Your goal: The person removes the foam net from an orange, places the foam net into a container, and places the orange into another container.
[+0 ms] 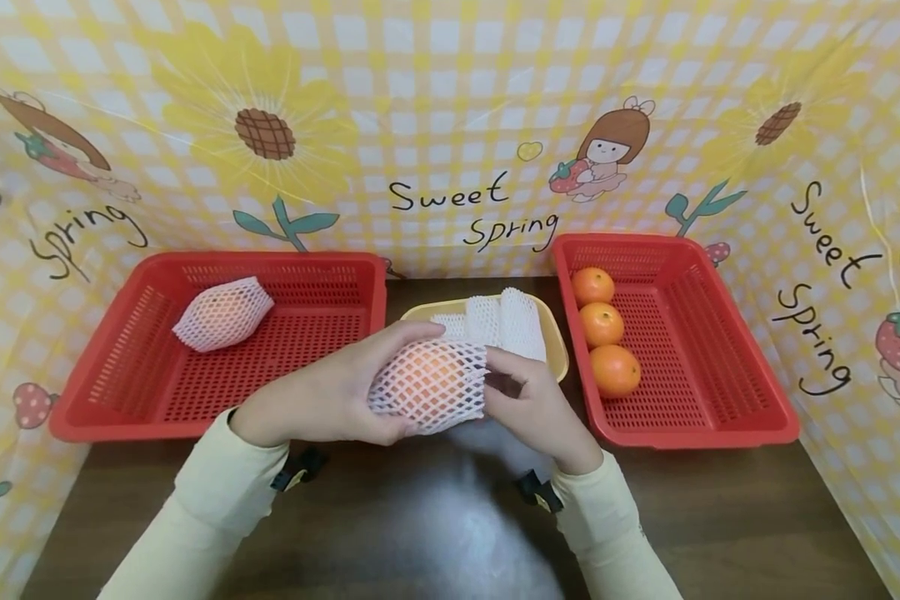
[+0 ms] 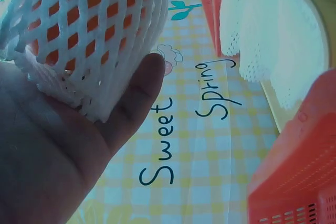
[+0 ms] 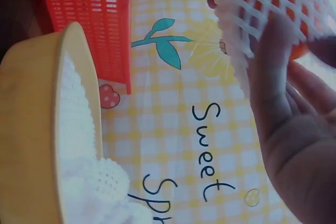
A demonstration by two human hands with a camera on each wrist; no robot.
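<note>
An orange in a white foam net (image 1: 431,387) is held above the table, in front of the yellow container. My left hand (image 1: 337,392) grips it from the left, its thumb below and its fingers over the far side. At the net's right end, my right hand (image 1: 532,404) pinches the edge of the mesh between thumb and fingers. Orange peel shows through the mesh in both wrist views, and in the right wrist view a bare patch of the orange (image 3: 298,51) appears beside my fingers. My left fingertips are partly hidden behind the fruit.
A red basket (image 1: 217,429) on the left holds one netted fruit (image 1: 225,314). Several white foam nets (image 1: 521,321) lie in the yellow container (image 1: 558,342). The right red basket (image 1: 690,437) holds three bare oranges (image 1: 615,372) along its left wall. A checkered cloth (image 1: 450,100) stands behind.
</note>
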